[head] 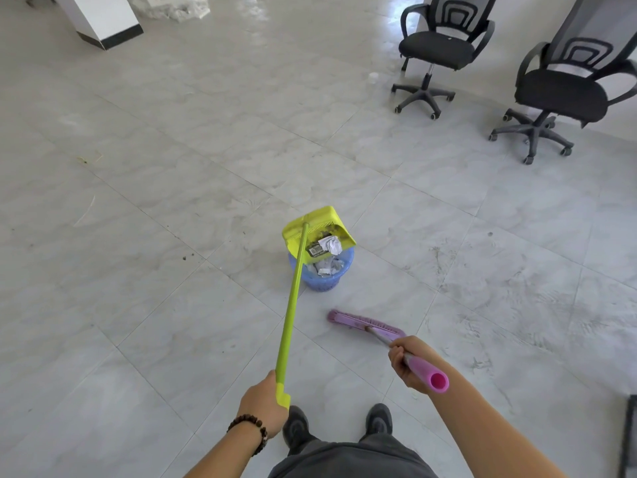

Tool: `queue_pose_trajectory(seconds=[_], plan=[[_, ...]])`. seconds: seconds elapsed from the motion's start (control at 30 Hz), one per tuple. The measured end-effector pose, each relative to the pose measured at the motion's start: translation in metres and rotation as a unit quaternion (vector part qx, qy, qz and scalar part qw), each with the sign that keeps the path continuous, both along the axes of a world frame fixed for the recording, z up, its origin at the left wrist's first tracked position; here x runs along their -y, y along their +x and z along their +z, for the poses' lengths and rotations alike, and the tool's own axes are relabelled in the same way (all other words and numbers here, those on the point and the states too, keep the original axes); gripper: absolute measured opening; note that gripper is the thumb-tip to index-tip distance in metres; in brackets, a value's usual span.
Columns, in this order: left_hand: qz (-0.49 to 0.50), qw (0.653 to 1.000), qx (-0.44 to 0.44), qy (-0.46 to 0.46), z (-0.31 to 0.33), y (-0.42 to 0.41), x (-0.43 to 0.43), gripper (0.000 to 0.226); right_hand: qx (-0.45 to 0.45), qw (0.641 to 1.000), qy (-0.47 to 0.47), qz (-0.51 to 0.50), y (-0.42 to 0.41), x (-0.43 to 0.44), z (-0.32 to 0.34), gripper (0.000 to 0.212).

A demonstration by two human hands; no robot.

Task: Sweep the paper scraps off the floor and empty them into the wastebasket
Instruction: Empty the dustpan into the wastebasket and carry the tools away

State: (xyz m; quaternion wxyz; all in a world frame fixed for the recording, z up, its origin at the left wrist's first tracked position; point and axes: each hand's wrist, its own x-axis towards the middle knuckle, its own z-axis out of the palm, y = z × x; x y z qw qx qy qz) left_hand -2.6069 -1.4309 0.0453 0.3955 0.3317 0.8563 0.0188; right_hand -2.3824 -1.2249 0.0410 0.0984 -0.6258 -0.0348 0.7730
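Note:
My left hand (263, 405) grips the end of a long lime-green handle (292, 308) of a yellow dustpan (315, 224). The pan is tilted over a small blue wastebasket (322, 279) in the middle of the floor. Crumpled white paper scraps (330, 244) lie at the pan's lower lip, and more scraps (325, 265) sit inside the basket. My right hand (408, 362) holds the pink handle of a purple broom (365, 324), whose head rests on the tiles just right of the basket.
Two black office chairs (437, 50) (562, 94) on castors stand at the back right. A white pillar (103, 22) and a heap of white material (172, 8) are at the back left. My shoes (296, 429) are below the hands. Small specks dot the tiles to the left.

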Motion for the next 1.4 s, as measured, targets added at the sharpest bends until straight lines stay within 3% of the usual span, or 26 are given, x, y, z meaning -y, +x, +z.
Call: queue_pose_trajectory(seconds=[0.2,0.43,0.6,0.77,0.93,1.03,1.1,1.17,1.23,1.4], plan=[[-0.008,1.0,-0.019,0.003,-0.004,0.012,0.018,0.043,0.005,1.0,-0.008,0.016,0.002,0.005,-0.001,0.007],[0.014,1.0,-0.001,-0.005,-0.004,0.007,0.006,0.021,0.011,1.0,-0.003,0.026,0.001,0.002,-0.001,0.013],[0.011,1.0,-0.013,0.006,-0.006,0.01,0.018,0.025,0.011,0.999,-0.012,0.031,0.003,0.004,-0.001,0.005],[0.095,0.99,0.1,0.031,0.012,-0.001,0.006,0.027,0.012,0.999,-0.02,0.045,0.002,0.008,0.002,0.008],[0.242,0.914,0.303,0.123,0.055,-0.009,-0.028,0.026,-0.005,1.0,-0.002,0.019,0.0,0.005,0.01,0.012],[0.334,0.823,0.408,0.211,0.095,-0.017,-0.062,0.004,-0.022,0.999,0.035,-0.02,-0.002,0.004,0.019,0.013],[0.372,0.764,0.469,0.242,0.118,-0.027,-0.084,0.011,-0.029,0.996,0.072,-0.04,-0.003,0.001,0.028,0.018],[0.391,0.728,0.504,0.254,0.133,-0.037,-0.101,0.013,-0.036,0.992,0.108,-0.049,0.0,-0.005,0.039,0.016],[0.391,0.713,0.523,0.256,0.14,-0.043,-0.114,0.012,-0.044,0.989,0.131,-0.054,0.006,-0.011,0.048,0.006],[0.345,0.732,0.54,0.23,0.136,-0.033,-0.143,0.009,-0.063,0.981,0.165,-0.081,0.027,-0.018,0.06,0.005]])
